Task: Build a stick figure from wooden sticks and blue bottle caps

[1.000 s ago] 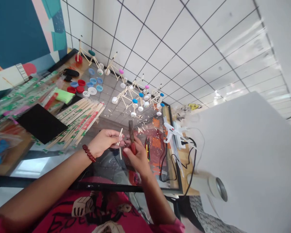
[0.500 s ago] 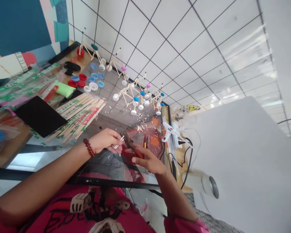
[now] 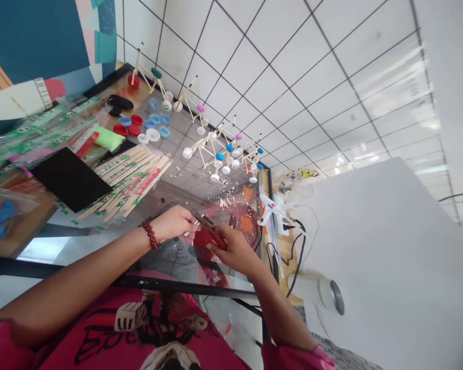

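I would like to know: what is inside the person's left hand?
The left hand holds thin pale sticks; short parts show near the red-handled pliers. Its fingers cover the rest, so their number and full length cannot be seen.

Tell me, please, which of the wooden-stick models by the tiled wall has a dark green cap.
The leftmost stick model, the only one with a red cap as well; the others show pink caps or blue caps instead.

No txt legible: dark lettering (image 3: pixel 94 343) on pink shirt (image 3: pixel 219 352), green print (image 3: pixel 114 177) on stick wrappers (image 3: pixel 141 180), orange marks (image 3: pixel 247 224), prob. characters, on tabletop (image 3: pixel 189 189).
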Demonstrator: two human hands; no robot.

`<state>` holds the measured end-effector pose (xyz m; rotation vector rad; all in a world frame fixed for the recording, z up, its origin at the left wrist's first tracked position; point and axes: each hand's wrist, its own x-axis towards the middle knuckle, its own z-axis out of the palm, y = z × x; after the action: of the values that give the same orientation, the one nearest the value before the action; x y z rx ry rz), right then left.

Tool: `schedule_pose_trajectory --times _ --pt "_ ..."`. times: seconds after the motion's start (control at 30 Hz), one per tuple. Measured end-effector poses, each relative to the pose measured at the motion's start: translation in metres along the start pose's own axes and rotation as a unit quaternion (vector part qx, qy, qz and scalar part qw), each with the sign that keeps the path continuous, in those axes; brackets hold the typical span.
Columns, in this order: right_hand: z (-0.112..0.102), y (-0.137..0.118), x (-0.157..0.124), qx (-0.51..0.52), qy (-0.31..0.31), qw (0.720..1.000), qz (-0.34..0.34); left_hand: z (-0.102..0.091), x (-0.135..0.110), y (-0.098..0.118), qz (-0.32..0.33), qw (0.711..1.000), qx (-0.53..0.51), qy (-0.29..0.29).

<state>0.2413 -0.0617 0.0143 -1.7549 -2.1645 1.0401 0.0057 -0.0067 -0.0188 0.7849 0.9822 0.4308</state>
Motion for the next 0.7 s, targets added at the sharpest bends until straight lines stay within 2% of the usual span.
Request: schedule_pose_trajectory --times 0.1,0.27,0.53,0.7 --pt "-0.004 0.001 0.002 -0.006 0.002 0.999 0.052 0.002 -0.001 -0.001 0.025 1.0 -0.01 -0.006" --pt "-0.013 -0.004 0.004 -0.075 -0.072 0.995 -0.009 0.006 -0.002 -0.003 0.042 0.999 0.011 -0.006" --pt "-0.014 -0.005 0.008 -0.06 -0.099 0.993 -0.027 0.007 -0.001 -0.006 0.082 0.995 0.064 0.007" --pt "-0.01 -0.006 0.012 -0.08 -0.076 0.994 -0.016 0.003 0.001 -0.007 0.127 0.984 0.123 0.035"
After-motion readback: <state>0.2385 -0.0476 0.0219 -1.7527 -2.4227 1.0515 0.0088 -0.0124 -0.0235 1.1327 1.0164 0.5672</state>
